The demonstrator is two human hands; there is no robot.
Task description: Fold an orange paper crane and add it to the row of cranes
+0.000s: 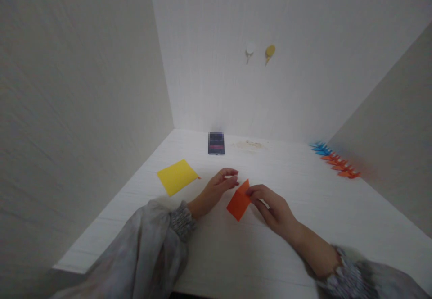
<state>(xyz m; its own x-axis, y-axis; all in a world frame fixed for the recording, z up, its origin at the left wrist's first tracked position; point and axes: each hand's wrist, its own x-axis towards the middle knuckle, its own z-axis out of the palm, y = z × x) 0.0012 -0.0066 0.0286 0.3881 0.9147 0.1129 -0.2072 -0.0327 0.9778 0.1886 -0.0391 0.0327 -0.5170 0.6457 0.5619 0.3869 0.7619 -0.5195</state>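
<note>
A folded orange paper (pixel 239 202) stands tilted on the white table (pixel 219 249) in front of me. My right hand (pixel 272 206) pinches its right upper edge with thumb and fingers. My left hand (pixel 218 191) is just left of the paper's top corner, fingers curled in a loose pinch close to it; I cannot tell if it touches the paper. A yellow paper stack (pixel 177 176) lies flat to the left of my left hand.
A small dark phone-like device (pixel 216 143) lies near the back wall. Folded blue pieces (pixel 320 147) and orange pieces (pixel 340 165) line the right wall. White walls close in the table on three sides; two small hooks (pixel 259 53) hang on the back wall.
</note>
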